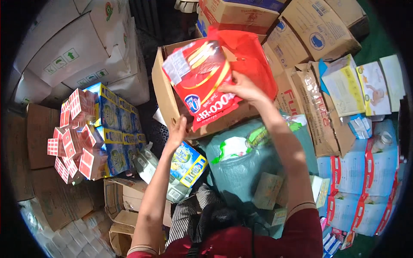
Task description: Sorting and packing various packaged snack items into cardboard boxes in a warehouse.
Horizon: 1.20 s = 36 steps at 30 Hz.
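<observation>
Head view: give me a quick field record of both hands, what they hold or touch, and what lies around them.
right hand: grips the red snack bag, raised over the open carton
left hand: fingers spread at the front edge of the open cardboard carton, holding nothing
below hands: teal woven sack, green and yellow box
person's left: stack of blue and yellow boxes, small red and white boxes
person's right: brown cartons, pale blue packs

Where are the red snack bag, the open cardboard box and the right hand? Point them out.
red snack bag (202,81), head view, middle of its front
open cardboard box (162,92), head view, left wall
right hand (245,89), head view, back of hand
</observation>
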Tool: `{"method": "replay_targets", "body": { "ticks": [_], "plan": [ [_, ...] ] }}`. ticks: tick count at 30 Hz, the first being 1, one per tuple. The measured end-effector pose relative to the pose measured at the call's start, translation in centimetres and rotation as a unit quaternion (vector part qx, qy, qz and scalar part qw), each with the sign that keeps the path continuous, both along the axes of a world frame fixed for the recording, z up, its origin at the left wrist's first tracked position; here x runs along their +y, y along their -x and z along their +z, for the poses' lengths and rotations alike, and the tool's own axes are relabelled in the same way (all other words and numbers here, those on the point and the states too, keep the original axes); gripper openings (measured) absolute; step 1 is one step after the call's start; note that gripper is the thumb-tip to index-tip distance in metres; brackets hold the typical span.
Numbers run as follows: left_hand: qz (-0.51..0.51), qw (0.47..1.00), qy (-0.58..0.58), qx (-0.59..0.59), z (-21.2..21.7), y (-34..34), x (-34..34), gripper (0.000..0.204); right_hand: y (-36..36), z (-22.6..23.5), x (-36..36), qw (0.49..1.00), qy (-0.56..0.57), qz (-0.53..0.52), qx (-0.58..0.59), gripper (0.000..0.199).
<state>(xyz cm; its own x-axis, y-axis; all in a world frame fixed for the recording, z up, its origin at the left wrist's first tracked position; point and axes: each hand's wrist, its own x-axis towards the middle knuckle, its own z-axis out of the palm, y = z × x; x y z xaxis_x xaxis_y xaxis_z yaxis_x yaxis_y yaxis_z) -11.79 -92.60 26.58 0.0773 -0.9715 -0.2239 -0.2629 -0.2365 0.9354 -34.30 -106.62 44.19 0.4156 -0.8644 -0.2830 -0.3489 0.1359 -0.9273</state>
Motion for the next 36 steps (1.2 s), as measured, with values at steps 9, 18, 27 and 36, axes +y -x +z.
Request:
{"method": "replay_targets", "body": {
  "ticks": [9, 18, 27, 36],
  "plan": [
    [0.122, 0.912, 0.006, 0.393, 11.4, -1.4, 7.7, 0.067, -2.3, 1.1, 9.4, 0.968, -0.145, 0.134, -0.154, 0.056],
    [0.221, 0.746, -0.052, 0.626, 3.6, -6.0, 13.9, 0.046, -3.4, -9.8, 3.6, 0.985, -0.094, 0.116, -0.084, 0.028],
    [0.271, 0.825, -0.175, 0.464, 0.3, -1.3, 10.6, 0.05, -0.8, -26.3, -8.1, 0.716, 0.066, 0.282, 0.636, 0.058],
    [0.315, 0.824, -0.162, 0.441, -0.3, 0.3, 9.3, 0.051, -1.0, -36.4, -9.8, 0.693, 0.093, 0.343, 0.627, 0.047]
  ]
}}
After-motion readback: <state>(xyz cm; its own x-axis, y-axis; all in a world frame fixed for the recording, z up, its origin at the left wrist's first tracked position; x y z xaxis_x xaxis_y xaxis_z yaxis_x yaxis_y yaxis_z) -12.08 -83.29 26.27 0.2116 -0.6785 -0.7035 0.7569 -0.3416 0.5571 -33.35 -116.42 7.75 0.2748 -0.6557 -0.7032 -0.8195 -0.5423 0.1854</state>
